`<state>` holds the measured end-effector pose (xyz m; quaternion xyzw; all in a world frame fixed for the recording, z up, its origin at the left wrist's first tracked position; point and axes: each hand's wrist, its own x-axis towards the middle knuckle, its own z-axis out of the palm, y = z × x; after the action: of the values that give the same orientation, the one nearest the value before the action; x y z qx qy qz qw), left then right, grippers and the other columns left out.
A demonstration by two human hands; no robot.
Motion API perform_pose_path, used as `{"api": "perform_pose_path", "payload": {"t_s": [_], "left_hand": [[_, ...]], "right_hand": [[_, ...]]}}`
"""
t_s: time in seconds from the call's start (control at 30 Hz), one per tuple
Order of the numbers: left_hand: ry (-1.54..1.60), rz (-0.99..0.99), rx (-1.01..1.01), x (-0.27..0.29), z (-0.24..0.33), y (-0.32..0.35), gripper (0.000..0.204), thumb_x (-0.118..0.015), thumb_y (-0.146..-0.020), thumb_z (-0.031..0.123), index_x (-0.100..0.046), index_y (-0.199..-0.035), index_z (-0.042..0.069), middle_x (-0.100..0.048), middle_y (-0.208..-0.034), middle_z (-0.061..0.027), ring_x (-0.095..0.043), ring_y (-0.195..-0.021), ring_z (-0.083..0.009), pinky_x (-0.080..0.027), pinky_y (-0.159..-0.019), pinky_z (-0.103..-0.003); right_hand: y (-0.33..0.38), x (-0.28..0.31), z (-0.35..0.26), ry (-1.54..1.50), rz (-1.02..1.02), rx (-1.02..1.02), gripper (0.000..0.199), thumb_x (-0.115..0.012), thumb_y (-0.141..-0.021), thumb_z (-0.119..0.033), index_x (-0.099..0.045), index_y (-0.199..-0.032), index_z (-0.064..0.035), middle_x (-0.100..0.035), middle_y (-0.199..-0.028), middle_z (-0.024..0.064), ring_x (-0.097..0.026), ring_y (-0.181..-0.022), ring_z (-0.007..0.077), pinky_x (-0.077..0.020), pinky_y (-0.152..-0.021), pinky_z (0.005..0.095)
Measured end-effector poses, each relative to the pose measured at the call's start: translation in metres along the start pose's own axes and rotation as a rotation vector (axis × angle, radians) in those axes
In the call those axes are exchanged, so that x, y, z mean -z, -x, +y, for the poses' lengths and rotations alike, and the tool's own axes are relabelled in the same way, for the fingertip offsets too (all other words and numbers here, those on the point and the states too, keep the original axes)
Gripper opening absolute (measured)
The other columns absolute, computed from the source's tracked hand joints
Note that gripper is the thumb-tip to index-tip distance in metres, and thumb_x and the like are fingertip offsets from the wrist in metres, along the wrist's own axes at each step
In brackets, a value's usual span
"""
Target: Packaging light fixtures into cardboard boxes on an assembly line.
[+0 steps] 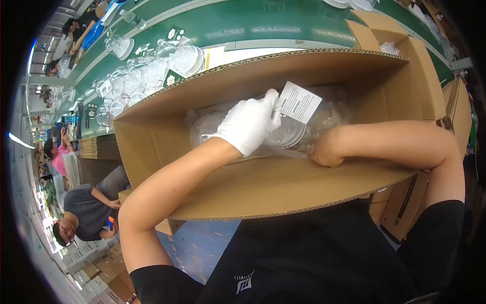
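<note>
A large open cardboard box (253, 195) stands in front of me, and both my hands reach into it. My left hand (249, 124), in a white glove, is closed with a printed white card (299, 103) pinched at the fingertips. Beneath it lie clear round plastic containers (287, 133) inside a clear plastic bag (331, 114). My right hand (328, 147) is bare and closed at the bag's near edge, by the box's front wall. Its fingertips are partly hidden, but they seem to pinch the film.
Beyond the box runs a green work surface (228, 25) with many clear plastic containers (147, 71) at its left. Another open carton (425, 71) stands at the right. A person in a grey shirt (86, 210) is at the left, near stacked cartons (104, 268).
</note>
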<state>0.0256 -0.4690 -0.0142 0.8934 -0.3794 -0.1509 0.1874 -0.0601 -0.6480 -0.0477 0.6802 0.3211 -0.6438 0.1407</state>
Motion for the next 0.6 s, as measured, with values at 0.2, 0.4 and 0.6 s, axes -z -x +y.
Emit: {"api": "perform_pose_path", "payload": {"t_s": [0.2,0.4,0.6], "left_hand": [[-0.128,-0.023,-0.158,-0.012,-0.011,0.014,0.017,-0.06,-0.093,0.023,-0.053,-0.1,0.009,-0.067,-0.072,-0.0191,-0.065,-0.063,-0.0407,-0.052,-0.058,-0.052],[-0.248,-0.16,-0.242,-0.023,-0.01,0.022,0.019,-0.052,-0.096,0.023,-0.053,-0.105,0.007,-0.068,-0.071,-0.0177,-0.067,-0.059,-0.0376,-0.054,-0.052,-0.051],[-0.276,0.01,-0.363,-0.046,-0.012,0.025,0.015,-0.059,-0.094,0.024,-0.055,-0.096,0.01,-0.062,-0.057,-0.0125,-0.062,-0.045,-0.0324,-0.05,-0.041,-0.045]], "right_hand": [[0.011,0.002,-0.002,0.031,0.061,0.029,0.056,-0.05,-0.092,-0.012,-0.044,-0.148,-0.0059,-0.056,-0.142,0.0126,-0.056,-0.126,0.0388,-0.0471,-0.103,0.048],[-0.007,-0.004,-0.006,0.196,-0.01,0.114,0.059,-0.055,-0.09,-0.013,-0.043,-0.147,-0.0077,-0.059,-0.136,0.0187,-0.059,-0.123,0.0385,-0.0506,-0.097,0.0476],[-0.011,-0.013,-0.014,0.136,0.242,0.051,0.031,-0.072,-0.075,-0.015,-0.077,-0.105,-0.0088,-0.074,-0.107,0.0123,-0.071,-0.099,0.0322,-0.0578,-0.076,0.0476]]}}
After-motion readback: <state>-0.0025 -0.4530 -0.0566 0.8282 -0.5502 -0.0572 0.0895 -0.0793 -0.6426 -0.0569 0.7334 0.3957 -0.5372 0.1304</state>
